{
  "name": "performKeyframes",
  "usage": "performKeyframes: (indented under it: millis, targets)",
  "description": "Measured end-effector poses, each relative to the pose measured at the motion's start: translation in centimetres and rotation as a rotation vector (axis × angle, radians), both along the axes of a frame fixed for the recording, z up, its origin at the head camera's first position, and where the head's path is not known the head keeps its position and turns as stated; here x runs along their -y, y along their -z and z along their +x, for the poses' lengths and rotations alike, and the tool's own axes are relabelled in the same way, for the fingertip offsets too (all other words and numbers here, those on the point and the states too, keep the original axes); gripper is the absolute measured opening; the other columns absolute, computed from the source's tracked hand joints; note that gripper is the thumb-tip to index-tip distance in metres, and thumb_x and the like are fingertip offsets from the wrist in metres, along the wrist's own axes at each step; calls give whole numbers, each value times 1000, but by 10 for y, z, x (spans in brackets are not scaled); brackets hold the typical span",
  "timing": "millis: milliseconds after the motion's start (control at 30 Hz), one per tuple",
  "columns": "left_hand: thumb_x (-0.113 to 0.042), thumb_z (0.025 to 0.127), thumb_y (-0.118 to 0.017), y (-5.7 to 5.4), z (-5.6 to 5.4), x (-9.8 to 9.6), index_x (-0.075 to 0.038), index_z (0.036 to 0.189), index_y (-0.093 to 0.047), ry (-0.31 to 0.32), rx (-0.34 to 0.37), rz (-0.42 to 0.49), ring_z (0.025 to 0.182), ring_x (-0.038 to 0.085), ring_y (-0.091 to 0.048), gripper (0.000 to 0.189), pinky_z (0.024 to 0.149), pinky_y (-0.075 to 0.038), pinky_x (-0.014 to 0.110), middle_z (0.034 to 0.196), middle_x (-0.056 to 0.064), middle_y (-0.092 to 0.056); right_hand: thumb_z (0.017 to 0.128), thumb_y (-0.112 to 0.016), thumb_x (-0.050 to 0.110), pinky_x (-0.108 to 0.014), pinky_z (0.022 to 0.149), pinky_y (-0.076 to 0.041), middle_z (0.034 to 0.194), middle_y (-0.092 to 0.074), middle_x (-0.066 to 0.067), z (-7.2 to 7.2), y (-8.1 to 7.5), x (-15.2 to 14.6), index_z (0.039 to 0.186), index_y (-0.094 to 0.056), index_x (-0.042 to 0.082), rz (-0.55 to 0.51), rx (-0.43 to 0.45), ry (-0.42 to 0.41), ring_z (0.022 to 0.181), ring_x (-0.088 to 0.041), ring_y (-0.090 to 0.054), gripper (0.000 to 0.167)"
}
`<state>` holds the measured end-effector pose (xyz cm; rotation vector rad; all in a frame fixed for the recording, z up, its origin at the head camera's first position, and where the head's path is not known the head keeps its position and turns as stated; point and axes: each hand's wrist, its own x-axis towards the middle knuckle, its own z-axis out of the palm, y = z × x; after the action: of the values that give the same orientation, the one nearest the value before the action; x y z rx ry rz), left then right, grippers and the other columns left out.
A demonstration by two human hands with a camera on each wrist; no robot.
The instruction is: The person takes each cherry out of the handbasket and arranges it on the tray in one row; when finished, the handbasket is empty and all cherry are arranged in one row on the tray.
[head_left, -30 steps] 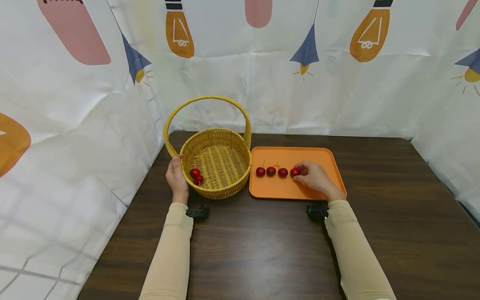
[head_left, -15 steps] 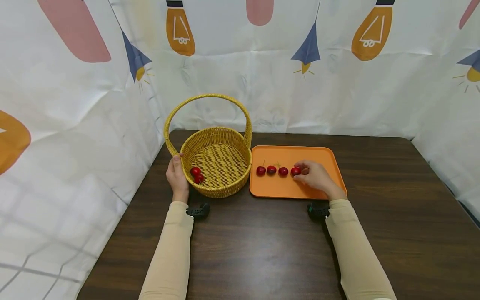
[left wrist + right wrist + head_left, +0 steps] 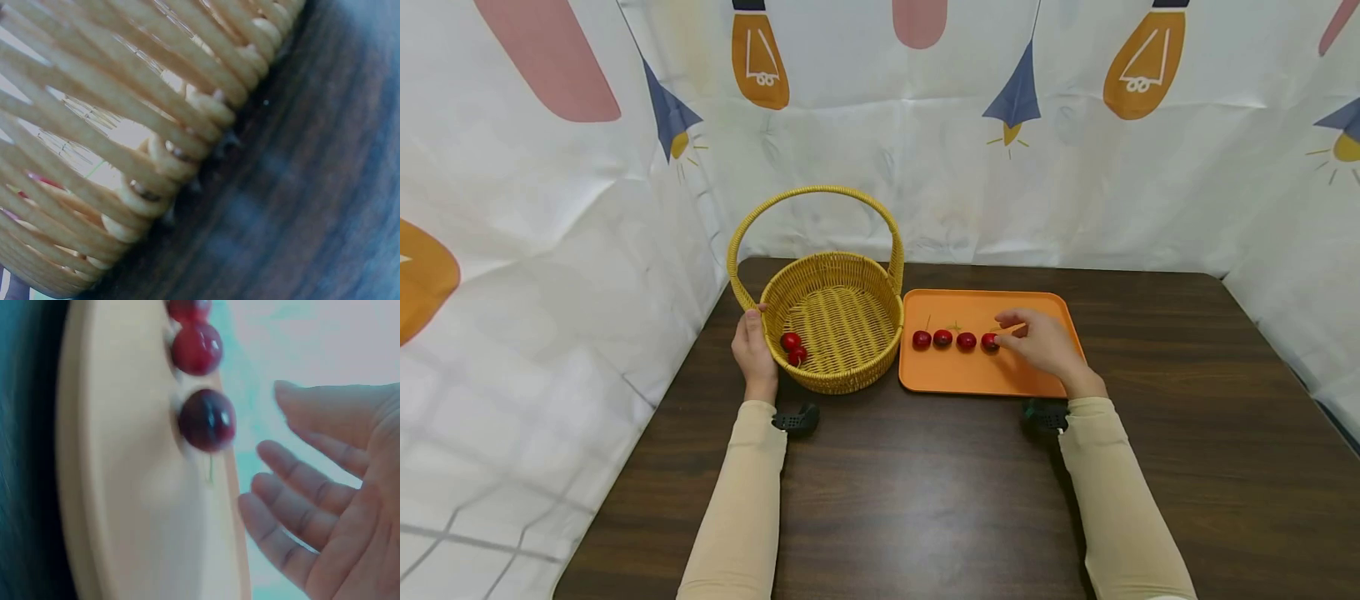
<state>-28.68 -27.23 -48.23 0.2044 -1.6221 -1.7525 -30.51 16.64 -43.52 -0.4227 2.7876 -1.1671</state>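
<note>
Several dark red cherries [image 3: 943,338] lie in a row on an orange tray [image 3: 977,379]. My right hand [image 3: 1047,343] is over the tray's right part, its thumb beside the rightmost cherry [image 3: 990,342]. In the right wrist view, the fingers [image 3: 300,487] are spread with a gap to that cherry [image 3: 207,420], and nothing is between them. My left hand [image 3: 754,354] grips the left side of a yellow woven basket [image 3: 832,385] near the foot of its handle. Two cherries [image 3: 792,342] sit inside the basket at its left. Only basket weave and tabletop show in the left wrist view.
Basket and tray stand side by side on a dark wooden table [image 3: 910,500]. A white curtain [image 3: 880,150] printed with bulbs and lamps hangs behind and to the left. The basket's tall handle [image 3: 815,191] arches above its opening.
My right hand has let go of the rightmost cherry and drawn back to the right, its fingers parting. That cherry stays at the row's end. My left hand still holds the basket.
</note>
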Motion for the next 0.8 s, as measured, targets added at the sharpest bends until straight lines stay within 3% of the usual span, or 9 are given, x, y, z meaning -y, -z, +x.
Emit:
performKeyframes:
  millis: [133,367,633,800]
  targets:
    - [-41,103,-47,0,1,0,4,119,-63,-10,5,9,113,29,-57,51,93,-44,25,123,18,-62,96,-64,24,-45,84,-52,118,-66,-9,4,-5,20,125,-64,7,-55,-63,-35,99,-28,-63,33]
    - [-42,102,-47,-2,-1,-2,3,119,-64,1,9,14,112,27,-57,51,93,-44,27,123,17,-62,96,-64,20,-38,68,-53,102,-71,-7,20,-19,53,113,-69,14,-202,-178,-129,82,-27,-67,19]
    - [-42,102,-47,-3,0,-4,3,120,-64,0,27,13,112,26,-57,52,94,-44,27,124,15,-62,96,-65,18,-36,73,-53,104,-70,-2,36,-21,82,111,-69,15,-215,-164,-241,86,-23,-65,17]
    - [-41,103,-46,-2,2,-3,5,118,-63,-1,19,31,107,27,-56,52,87,-44,24,121,18,-60,95,-65,14,-38,78,-53,102,-67,0,43,-19,101,111,-70,11,-247,-220,-321,89,-20,-63,17]
